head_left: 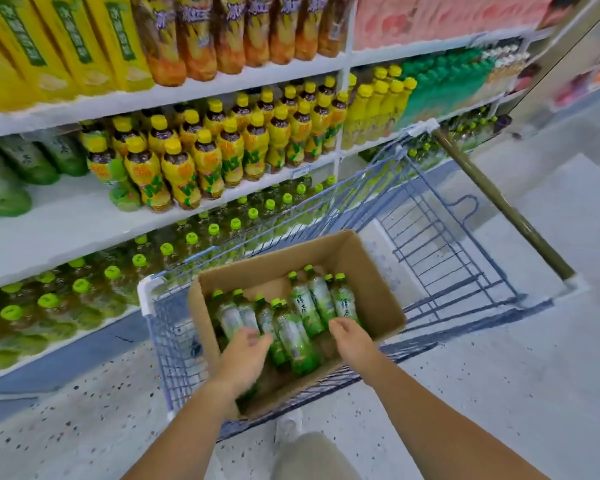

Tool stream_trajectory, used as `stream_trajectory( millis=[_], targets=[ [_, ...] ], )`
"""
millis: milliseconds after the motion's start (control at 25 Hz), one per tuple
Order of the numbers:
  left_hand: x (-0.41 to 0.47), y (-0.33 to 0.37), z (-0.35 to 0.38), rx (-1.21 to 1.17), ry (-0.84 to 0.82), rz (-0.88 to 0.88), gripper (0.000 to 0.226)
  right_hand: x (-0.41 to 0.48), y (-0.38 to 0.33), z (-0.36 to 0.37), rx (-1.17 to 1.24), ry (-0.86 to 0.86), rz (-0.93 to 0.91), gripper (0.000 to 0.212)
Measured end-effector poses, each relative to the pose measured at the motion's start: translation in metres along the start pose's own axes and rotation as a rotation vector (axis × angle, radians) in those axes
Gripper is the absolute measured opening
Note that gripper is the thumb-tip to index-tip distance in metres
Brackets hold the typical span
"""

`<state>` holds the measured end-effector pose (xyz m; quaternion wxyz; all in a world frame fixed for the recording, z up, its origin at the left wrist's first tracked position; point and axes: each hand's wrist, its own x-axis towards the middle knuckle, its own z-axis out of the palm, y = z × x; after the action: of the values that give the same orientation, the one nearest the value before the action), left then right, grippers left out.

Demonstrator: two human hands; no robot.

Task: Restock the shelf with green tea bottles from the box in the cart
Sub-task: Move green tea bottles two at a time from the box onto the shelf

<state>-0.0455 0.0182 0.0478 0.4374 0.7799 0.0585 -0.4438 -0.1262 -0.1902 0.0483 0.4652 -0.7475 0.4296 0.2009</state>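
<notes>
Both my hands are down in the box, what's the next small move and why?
Probably close each hand on a bottle. The left hand lies open on the left group of bottles; the right hand is at the base of the right three. Neither grips yet, and the box holds plenty.

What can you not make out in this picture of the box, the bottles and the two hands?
- Head view: whether the left hand grips a bottle; its palm and fingertips face away.
- Head view: whether the right hand touches the green tea bottles; the contact is hidden.
- Head view: how many bottles the box holds; hands and the near wall cover some.
- Head view: label text; too blurred.
</notes>
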Motion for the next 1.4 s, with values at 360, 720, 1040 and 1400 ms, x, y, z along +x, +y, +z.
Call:
stream_trajectory(
  millis=[360,720,1040,1400],
  targets=[
    [0.125,-0.038,0.083,0.055,-0.124,-0.180,0.069,0.121,0.049,-0.026,-0.138,0.001,0.040,0.046],
    [0.208,-0.072,0.141,-0.010,0.023,-0.326,0.075,0.235,0.098,-0.033,-0.391,0.001,0.163,0.047],
    [0.210,-0.069,0.178,0.224,0.234,-0.310,0.114,0.278,0.115,-0.016,-0.372,0.010,0.253,0.068],
    [0.212,-0.071,0.175,0.220,0.280,-0.301,0.085,0.284,0.115,-0.026,-0.283,-0.046,0.232,0.048]
  ],
)
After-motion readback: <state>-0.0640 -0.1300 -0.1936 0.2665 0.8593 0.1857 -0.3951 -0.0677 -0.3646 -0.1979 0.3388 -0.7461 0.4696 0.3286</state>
